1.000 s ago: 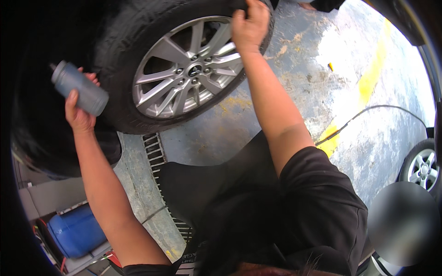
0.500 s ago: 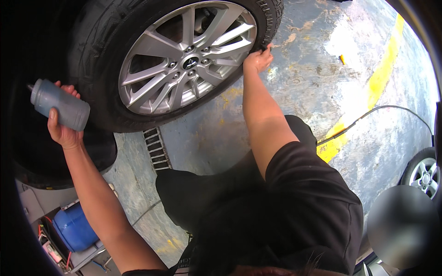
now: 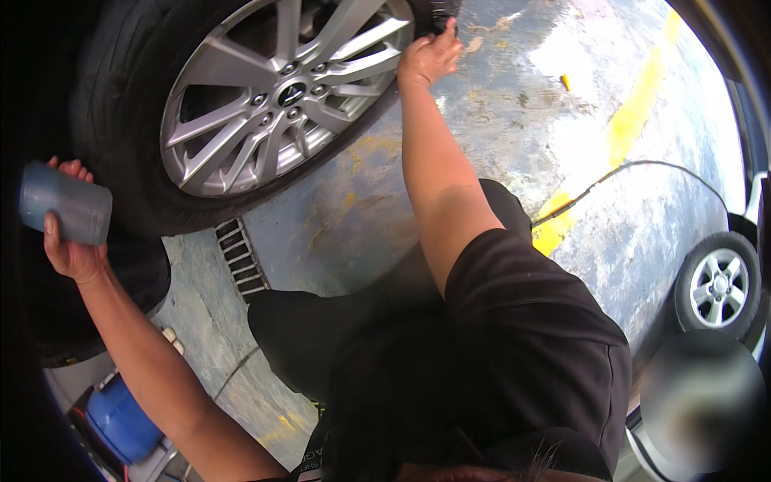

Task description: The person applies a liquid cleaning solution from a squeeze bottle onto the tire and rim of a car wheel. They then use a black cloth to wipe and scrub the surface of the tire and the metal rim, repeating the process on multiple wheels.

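My left hand [image 3: 79, 255] is wrapped round a translucent grey-blue squeeze bottle [image 3: 71, 207], which lies tilted on its side left of the wheel. The far end of the bottle fades into the dark rim of the view. In front of me is a car wheel with a black tyre [image 3: 128, 120] and a silver multi-spoke rim [image 3: 309, 68]. My right hand [image 3: 432, 58] is closed against the tyre's right side, its fingers bent over something small and dark. Hand and tyre mostly hide that thing, so its kind does not show.
A metal drain grate [image 3: 239, 255] lies in the worn painted floor below the tyre. A black hose [image 3: 634, 165] crosses a yellow floor stripe [image 3: 638, 120] at right. Another car's wheel [image 3: 717, 285] stands at far right. A blue container [image 3: 124, 422] sits lower left.
The view has shifted, so the wheel and floor sit further left and a little higher. My right hand has slid up along the tyre's edge. The bottle stays in my left hand.
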{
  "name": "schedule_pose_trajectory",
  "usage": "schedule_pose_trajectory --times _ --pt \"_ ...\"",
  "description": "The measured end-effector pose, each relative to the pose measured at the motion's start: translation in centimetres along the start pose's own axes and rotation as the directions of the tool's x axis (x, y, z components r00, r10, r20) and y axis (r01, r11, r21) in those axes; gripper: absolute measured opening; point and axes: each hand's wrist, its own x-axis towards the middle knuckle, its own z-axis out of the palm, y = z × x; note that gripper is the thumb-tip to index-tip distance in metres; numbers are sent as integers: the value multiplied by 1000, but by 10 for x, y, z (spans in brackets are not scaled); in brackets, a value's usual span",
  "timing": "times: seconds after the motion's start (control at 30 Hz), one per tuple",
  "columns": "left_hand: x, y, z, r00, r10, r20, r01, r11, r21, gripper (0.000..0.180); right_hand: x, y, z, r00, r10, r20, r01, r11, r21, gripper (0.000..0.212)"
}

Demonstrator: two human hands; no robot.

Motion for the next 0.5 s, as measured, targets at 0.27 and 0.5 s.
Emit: schedule_pose_trajectory --times 0.27,0.5 --pt "-6 11 34 993 30 -111 -16 992 125 94 -87 35 28 868 473 153 -430 869 -246 53" --pt "-9 12 48 984 82 -156 -50 979 199 91 -191 49 17 532 689 493 -566 722 -399 40"
